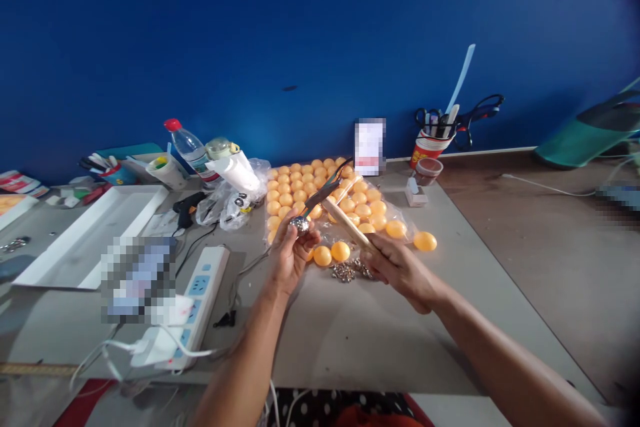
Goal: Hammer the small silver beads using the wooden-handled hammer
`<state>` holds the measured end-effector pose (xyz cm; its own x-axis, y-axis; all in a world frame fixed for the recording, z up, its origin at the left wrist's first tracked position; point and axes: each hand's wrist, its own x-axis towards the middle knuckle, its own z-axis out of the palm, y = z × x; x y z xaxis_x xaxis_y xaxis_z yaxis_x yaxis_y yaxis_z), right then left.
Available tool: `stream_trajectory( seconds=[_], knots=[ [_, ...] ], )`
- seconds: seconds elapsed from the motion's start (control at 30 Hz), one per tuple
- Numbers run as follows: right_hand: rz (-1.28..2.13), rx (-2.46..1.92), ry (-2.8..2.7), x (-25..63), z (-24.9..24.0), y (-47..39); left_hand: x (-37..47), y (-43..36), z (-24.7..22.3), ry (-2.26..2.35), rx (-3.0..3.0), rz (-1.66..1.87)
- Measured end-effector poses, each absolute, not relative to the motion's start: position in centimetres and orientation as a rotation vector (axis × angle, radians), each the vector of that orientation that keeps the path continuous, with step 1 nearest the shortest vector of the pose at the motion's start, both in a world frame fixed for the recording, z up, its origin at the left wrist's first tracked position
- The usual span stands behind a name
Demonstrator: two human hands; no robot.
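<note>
My left hand (291,251) is closed around a small shiny silver ball (299,225), held up with the fingertips. My right hand (400,267) grips the pale wooden handle (349,223) of a tool that looks like a small hammer. At the handle's far end sits a dark crosswise piece (323,194), with a thin tip pointing down at the ball; whether it touches cannot be told. Behind both hands lie rows of orange balls (285,200) in clear plastic. A heap of small shiny metal bits (343,271) rests on the table beneath my hands.
A white power strip (203,300) with plugged-in chargers and cables lies at left, near a phone (143,277) and a white tray (127,203). A bottle (190,150) and plastic bags stand behind. At back right are a cup of scissors (431,145) and a small tub (429,171).
</note>
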<state>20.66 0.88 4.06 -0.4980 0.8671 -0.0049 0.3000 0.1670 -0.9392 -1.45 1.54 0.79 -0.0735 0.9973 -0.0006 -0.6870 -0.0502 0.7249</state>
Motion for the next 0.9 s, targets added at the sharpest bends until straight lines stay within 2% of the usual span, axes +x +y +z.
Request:
stream_trajectory(
  seconds=[0.3,0.9],
  knots=[
    [1.233,-1.091,-2.095,20.4,3.0,1.2,-1.6,1.9,0.5,0.640,0.461,1.612],
    [1.144,-1.054,-2.131,20.2,2.8,1.2,-1.7,1.9,0.5,0.626,0.446,1.611]
  ],
)
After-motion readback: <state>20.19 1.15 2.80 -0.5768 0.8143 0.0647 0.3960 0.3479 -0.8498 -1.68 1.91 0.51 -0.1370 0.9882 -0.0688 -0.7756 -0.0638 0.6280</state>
